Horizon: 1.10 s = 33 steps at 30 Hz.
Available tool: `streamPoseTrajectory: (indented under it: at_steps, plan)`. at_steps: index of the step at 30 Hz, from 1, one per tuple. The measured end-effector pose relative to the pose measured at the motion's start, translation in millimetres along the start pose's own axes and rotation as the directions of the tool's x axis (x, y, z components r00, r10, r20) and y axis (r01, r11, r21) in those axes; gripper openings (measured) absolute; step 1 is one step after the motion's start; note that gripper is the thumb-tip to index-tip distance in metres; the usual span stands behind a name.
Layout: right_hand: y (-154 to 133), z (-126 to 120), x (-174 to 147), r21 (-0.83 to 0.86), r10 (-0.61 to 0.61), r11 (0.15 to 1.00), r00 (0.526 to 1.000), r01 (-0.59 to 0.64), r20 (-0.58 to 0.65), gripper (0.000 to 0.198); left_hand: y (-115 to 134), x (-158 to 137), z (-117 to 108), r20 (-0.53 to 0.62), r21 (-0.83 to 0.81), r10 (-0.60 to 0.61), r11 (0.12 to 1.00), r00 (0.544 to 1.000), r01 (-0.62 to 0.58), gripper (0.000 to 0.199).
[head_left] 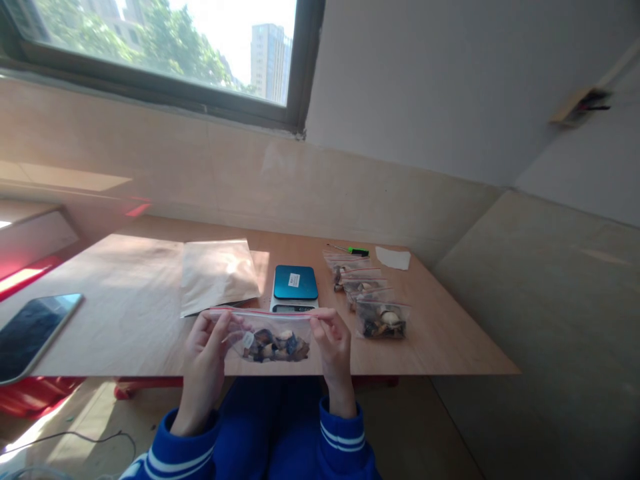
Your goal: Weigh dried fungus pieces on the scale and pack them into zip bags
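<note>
A clear zip bag (277, 348) with a red-lined seal hangs between my two hands, holding dark and pale dried pieces that look like mushrooms. My left hand (209, 343) pinches its upper left corner. At the upper right corner, the fingers of my right hand (331, 340) are closed on the seal. Just behind the bag sits a small scale (296, 283) with a blue top; the bag's upper edge comes close to its display in this view. To the right, several similar filled zip bags (384, 319) stand in a row.
A large paper pouch (217, 273) lies left of the scale. Farther left, a tablet or phone (37, 333) rests near the table's edge. A green-handled screwdriver (357, 251) and a white paper piece (393, 258) lie at the back right of the wooden table (450, 340).
</note>
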State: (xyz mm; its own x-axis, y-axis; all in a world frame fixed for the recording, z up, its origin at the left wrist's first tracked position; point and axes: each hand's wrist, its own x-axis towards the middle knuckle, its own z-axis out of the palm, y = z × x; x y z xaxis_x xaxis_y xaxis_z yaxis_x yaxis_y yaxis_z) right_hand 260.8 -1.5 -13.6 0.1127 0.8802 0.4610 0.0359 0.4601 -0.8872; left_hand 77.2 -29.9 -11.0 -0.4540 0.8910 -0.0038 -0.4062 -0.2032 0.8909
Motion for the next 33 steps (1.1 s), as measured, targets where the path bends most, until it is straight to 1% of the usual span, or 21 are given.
streamPoseTrajectory:
  at_steps: [3,5,8,10,11,16,19,22,24,27,30,33]
  plan:
    - [2,4,0,0.011,0.03,1.0,0.998,-0.029,-0.062,0.015,1,-1,1,0.011,0.014,0.005,1.0,1.0,-0.005,0.033]
    - [1,6,0,0.022,0.064,0.998,0.996,-0.063,-0.057,0.018,2,-1,2,-0.002,0.032,0.014,0.999,1.0,-0.014,0.034]
    - [0,9,0,0.121,0.126,0.984,0.99,-0.133,0.063,0.021,2,-1,2,-0.023,0.049,0.025,0.999,0.999,-0.024,0.035]
    - [0,12,1,0.184,0.163,0.964,0.975,-0.19,0.154,0.024,3,-1,2,-0.024,0.035,0.022,0.999,0.999,-0.022,0.035]
    - [0,13,1,0.2,0.179,0.956,0.968,-0.214,0.178,0.025,3,-1,2,-0.02,0.025,0.023,0.999,1.0,-0.022,0.035]
    - [2,15,1,0.206,0.244,0.938,0.953,-0.279,0.181,0.033,3,-1,1,0.004,0.032,0.049,0.998,0.999,-0.049,0.033]
    - [3,14,1,0.191,0.271,0.931,0.94,-0.311,0.209,0.033,3,-2,1,0.009,0.04,0.056,0.998,0.998,-0.056,0.032]
    - [5,13,1,0.147,0.257,0.945,0.943,-0.291,0.212,0.027,3,-3,0,0.008,0.054,0.065,0.996,0.998,-0.065,0.03]
    - [7,15,2,0.097,0.25,0.959,0.953,-0.268,0.17,0.024,2,-3,-2,0.015,0.088,0.081,0.993,0.997,-0.082,0.03]
    - [10,18,2,0.014,0.24,0.97,0.968,-0.241,0.073,0.019,0,-1,-5,0.028,0.172,0.126,0.977,0.992,-0.129,0.03]
    - [10,21,0,-0.104,0.175,0.979,0.985,-0.175,-0.01,0.015,-2,0,-6,0.029,0.234,0.175,0.956,0.984,-0.177,0.03]
    - [4,20,-1,-0.217,0.09,0.972,0.996,-0.092,-0.02,0.018,-2,-1,-5,0.02,0.249,0.198,0.948,0.98,-0.197,0.029]
